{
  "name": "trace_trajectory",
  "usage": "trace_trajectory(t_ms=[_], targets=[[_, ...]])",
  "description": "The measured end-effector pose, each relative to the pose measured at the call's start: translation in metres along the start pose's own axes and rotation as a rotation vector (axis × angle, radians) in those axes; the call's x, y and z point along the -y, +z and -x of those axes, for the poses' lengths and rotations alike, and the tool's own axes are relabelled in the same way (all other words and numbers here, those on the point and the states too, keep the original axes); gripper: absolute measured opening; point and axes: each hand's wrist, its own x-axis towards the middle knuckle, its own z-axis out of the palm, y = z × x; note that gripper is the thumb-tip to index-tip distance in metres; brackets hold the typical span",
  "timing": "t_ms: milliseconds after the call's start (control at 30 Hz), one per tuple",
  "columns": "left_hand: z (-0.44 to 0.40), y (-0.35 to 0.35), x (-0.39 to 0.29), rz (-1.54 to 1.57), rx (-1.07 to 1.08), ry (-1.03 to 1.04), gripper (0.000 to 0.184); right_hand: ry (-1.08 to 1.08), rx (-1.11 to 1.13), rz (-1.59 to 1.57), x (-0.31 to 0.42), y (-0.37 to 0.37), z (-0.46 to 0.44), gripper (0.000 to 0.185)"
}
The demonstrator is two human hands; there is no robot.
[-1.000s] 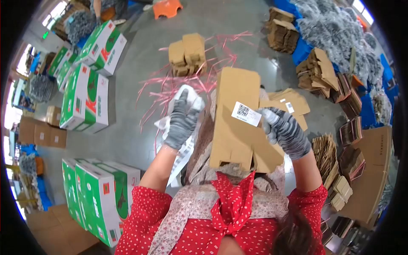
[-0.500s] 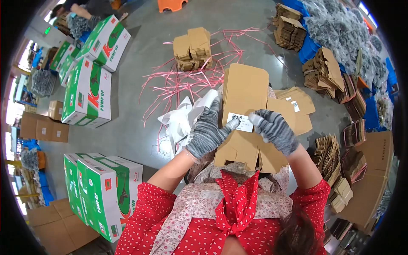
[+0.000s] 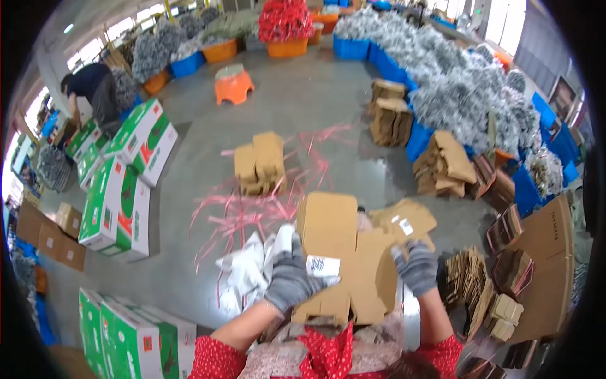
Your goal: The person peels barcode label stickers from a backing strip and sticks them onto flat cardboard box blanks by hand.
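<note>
A stack of flattened cardboard boxes (image 3: 328, 218) lies in front of my lap, with a white printed label (image 3: 323, 266) on the top one. My left hand (image 3: 291, 281), in a grey glove, is closed around a white paper strip (image 3: 282, 242) at the stack's left side. Its thumb rests on the cardboard just under the label. More of the white paper (image 3: 243, 271) hangs in a crumpled heap to the left. My right hand (image 3: 418, 268), gloved too, is at the stack's right edge with its fingers apart and nothing visible in them. Beyond it lie labelled flat cartons (image 3: 410, 218).
Pink straps (image 3: 233, 211) litter the floor around a cardboard bundle (image 3: 260, 164). Green-and-white cartons (image 3: 120, 208) stand left, where a person (image 3: 95, 95) bends over. An orange stool (image 3: 233, 85) is ahead. Cardboard stacks (image 3: 467, 284) and blue bins (image 3: 420, 136) line the right.
My view has tilted up, showing more of the far floor. My right hand has moved away from the label to the stack's right edge. My left hand stays beside the label.
</note>
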Motion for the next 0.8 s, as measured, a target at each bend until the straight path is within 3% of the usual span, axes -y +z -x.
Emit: trace_trajectory(t_ms=[33,100,267,367,400,500,633,700,800], targets=[[-0.003,0.001,-0.001,0.0,-0.03,0.028,0.129,0.098,0.233,-0.003,-0.004,-0.002,0.005,0.037],[-0.002,0.005,-0.002,0.064,0.028,-0.09,0.116,0.134,0.222,-0.181,0.001,-0.007,0.013,0.03],[-0.005,0.021,0.008,0.254,0.082,-0.286,0.099,0.258,0.11,-0.551,-0.01,0.013,0.023,0.035],[-0.003,0.022,0.012,0.254,-0.047,-0.201,0.089,0.26,-0.106,-1.22,0.002,0.025,0.023,0.034],[-0.004,0.028,0.023,0.252,-0.05,-0.192,0.089,0.257,-0.116,-1.22,-0.007,0.026,0.02,0.034],[-0.014,0.045,0.059,0.63,-0.296,-0.185,0.072,0.556,-0.32,-1.228,-0.075,0.034,0.008,0.04],[-0.01,-0.009,0.059,0.669,-0.269,-0.188,0.061,0.753,-0.523,-1.254,-0.216,0.119,0.006,0.04],[-0.013,-0.016,0.075,0.636,-0.321,-0.139,0.061,0.99,-0.428,-0.807,-0.262,0.154,0.012,0.034],[-0.02,-0.022,0.082,0.566,-0.417,-0.049,0.062,0.807,-0.415,-0.834,-0.207,0.121,-0.001,0.031]])
